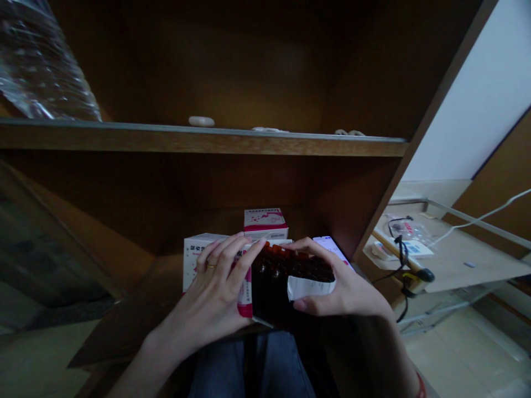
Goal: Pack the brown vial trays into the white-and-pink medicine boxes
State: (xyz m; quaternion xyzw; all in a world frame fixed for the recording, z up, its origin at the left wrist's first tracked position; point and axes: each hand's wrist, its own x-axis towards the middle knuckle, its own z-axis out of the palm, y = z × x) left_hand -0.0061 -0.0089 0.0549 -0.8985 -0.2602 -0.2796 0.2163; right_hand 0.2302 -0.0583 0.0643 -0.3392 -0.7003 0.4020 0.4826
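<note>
In the head view, my left hand point(226, 273), with a ring on one finger, is wrapped round a white and magenta carton point(245, 296). A tight cluster of dark brown vials point(269, 276) with reddish-brown tops is at the carton's right side; whether their far ends are inside it I cannot tell. My right hand point(338, 284) grips the vials from the right, thumb in front and fingers behind. A white paper piece point(309, 287) lies against the vials by that thumb. Behind my left hand stands another white box point(193, 257) with dark print.
A smaller white and magenta box point(265, 221) stands farther back in the wooden cabinet. A lit phone point(332, 246) lies right of my right hand. Above runs a shelf edge point(207, 139) bearing small pale objects. A side table point(456, 265) with cables and a wooden-handled tool is at right.
</note>
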